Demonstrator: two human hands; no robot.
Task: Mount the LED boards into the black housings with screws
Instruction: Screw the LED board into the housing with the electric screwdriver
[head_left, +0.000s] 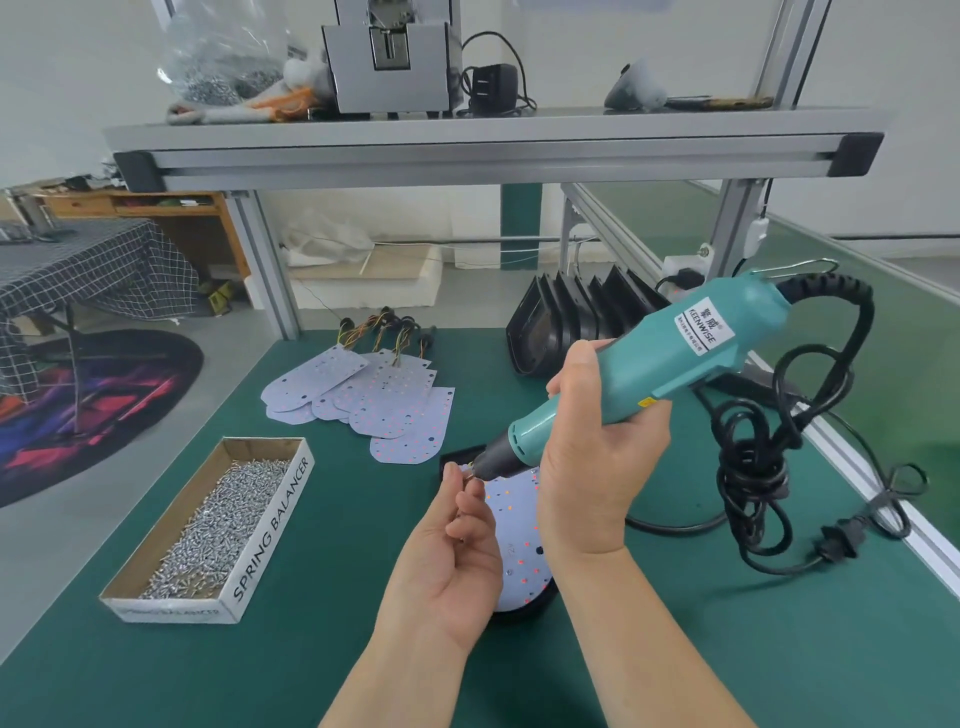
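My right hand (597, 457) grips a teal electric screwdriver (675, 358), its tip angled down and left. My left hand (452, 551) pinches a small screw (469, 472) right at the driver's bit. Under both hands lies a white LED board (514, 519) set in a black housing (524, 605), mostly hidden by my hands. Several loose LED boards (384, 400) with wires are spread further back on the green mat. A row of black housings (571, 317) stands on edge at the back right.
A cardboard box of screws (218, 525) marked SPRING BALANCER sits at the left. The screwdriver's black cable (769, 457) lies coiled on the mat at the right, near an aluminium rail (878, 499). An aluminium shelf (493, 150) spans overhead.
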